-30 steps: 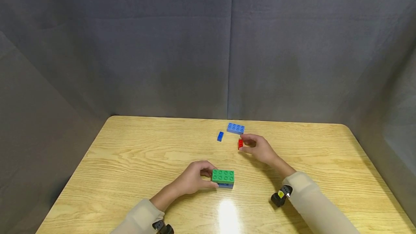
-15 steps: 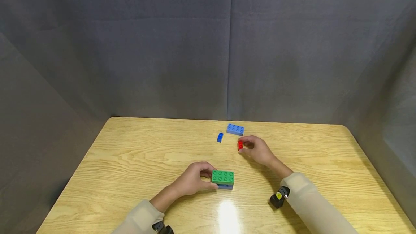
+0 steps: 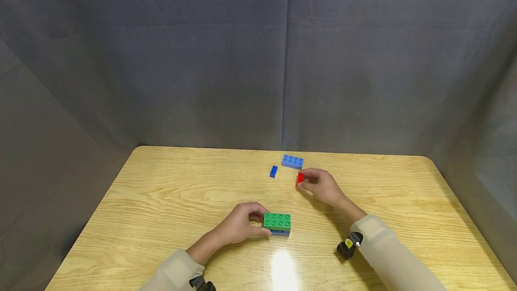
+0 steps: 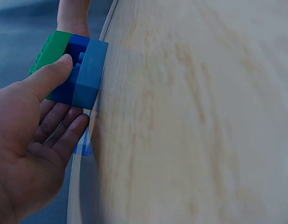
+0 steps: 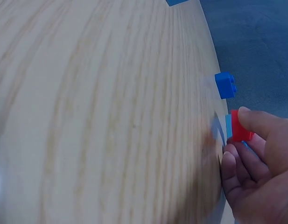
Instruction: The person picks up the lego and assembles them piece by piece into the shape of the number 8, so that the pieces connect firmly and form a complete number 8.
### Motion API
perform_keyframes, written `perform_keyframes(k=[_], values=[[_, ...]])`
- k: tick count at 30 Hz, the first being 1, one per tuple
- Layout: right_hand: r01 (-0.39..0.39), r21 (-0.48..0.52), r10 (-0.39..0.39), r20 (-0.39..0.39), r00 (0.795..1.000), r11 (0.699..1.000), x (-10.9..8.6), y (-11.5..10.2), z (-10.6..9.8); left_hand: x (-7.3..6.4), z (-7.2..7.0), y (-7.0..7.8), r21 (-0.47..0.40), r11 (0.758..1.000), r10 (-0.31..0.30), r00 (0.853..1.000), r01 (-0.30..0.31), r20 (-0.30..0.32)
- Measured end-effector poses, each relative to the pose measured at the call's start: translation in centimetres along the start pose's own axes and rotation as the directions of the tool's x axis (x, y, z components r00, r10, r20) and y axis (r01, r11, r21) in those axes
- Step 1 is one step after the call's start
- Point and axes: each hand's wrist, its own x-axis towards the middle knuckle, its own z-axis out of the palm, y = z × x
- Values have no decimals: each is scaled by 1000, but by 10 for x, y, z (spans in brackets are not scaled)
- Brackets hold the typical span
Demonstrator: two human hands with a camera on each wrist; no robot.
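On the table in the head view stands a stack of toy building bricks (image 3: 277, 221): a green brick on top, dark blue ones between and a lighter blue one at the bottom. My left hand (image 3: 242, 222) holds its left end, thumb on the near side and fingers on the far side. The left wrist view shows the thumb against the dark blue layer (image 4: 64, 91), which has a gap in it. Farther back, my right hand (image 3: 321, 185) pinches a small red brick (image 5: 239, 126) between thumb and fingers.
A small dark blue brick (image 3: 273, 171) lies left of the red one. Behind them, near the far edge of the wooden table (image 3: 181, 201), is a light blue eight-stud brick (image 3: 292, 161). A grey curtain (image 3: 226, 80) hangs behind and at both sides.
The red brick has shifted slightly right and tilted in my right fingers. My left hand keeps its hold on the stack, which stays in place.
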Motion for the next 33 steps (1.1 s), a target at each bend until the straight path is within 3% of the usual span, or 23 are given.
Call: perform_keyframes(k=[5,11,15,24,33], values=[[-11,48,11,14,1000,999,-3,-4,-2,-6,-4,28,-7,1000,-20,1000,20,-2],[-5,49,5,2,1000,999,-5,-10,-4,-7,-5,32,-10,1000,-23,1000,23,9],[12,60,-12,4,1000,998,-7,-13,-6,-6,-4,28,-10,1000,-17,1000,17,10],[50,52,-50,12,999,997,-18,-19,-12,1,2,-7,-6,1000,-8,1000,8,4],[88,24,-89,24,996,996,-36,-31,-19,2,1,-10,-3,1000,3,1000,-3,13]])
